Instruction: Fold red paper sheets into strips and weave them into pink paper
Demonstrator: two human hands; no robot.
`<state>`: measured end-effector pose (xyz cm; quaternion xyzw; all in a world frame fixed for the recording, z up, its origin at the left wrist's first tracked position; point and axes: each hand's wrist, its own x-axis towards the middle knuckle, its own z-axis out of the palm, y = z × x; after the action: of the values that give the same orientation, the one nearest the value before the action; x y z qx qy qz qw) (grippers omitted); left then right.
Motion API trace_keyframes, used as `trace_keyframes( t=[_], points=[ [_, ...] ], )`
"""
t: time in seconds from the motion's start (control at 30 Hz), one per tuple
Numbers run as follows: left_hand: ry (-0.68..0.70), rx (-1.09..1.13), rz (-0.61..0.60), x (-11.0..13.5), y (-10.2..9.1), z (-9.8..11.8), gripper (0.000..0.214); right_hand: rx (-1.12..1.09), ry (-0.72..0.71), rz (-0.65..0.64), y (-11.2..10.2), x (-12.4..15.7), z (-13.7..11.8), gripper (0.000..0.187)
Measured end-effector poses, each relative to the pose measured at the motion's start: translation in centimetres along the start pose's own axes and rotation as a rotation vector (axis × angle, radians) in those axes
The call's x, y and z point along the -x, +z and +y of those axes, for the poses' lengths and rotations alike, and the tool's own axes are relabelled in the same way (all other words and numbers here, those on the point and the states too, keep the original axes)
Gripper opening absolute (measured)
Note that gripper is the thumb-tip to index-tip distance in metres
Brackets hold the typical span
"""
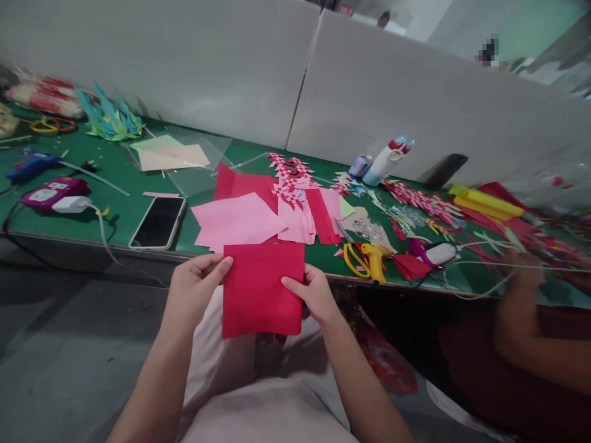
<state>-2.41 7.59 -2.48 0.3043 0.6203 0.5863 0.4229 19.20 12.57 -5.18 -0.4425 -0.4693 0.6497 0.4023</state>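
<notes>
paper sheet (261, 289): plain red, no print. worktop (115, 184): dark green. loose sheets (235, 221): light pink. folded sheet (240, 183): deep red. woven strips (290, 175): red/pink/white checker pattern. phone (157, 223): black screen, pale case. scissors (354, 259): yellow handles. small glue gun (375, 258): yellow. big glue gun (32, 166): blue. paper spikes (111, 120): teal and green. long bars (484, 200): yellow. box (48, 192): magenta-purple, white label. charger (71, 204): white. bottle (383, 161): white, red top. partition (207, 74): off-white.

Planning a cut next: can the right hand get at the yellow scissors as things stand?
Probably yes. The scissors lie at the table edge close by the right hand, nothing between; but that hand pinches the red paper.
</notes>
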Motion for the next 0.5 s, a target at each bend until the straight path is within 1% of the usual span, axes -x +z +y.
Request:
trace_keyframes(
  t=[0.2, 0.33, 0.5],
  points=[
    [0.016, -0.037, 0.010, 0.39, -0.16, 0.60, 0.038, 0.010, -0.017, -0.002, 0.14, 0.30, -0.18, 0.041],
    [0.035, -0.080, 0.026, 0.45, -0.42, 0.54, 0.039, 0.016, -0.016, -0.009, 0.16, 0.37, -0.12, 0.040],
    [0.040, -0.099, 0.018, 0.39, -0.59, 0.27, 0.038, 0.011, -0.005, -0.032, 0.25, 0.67, -0.35, 0.041]
  ],
)
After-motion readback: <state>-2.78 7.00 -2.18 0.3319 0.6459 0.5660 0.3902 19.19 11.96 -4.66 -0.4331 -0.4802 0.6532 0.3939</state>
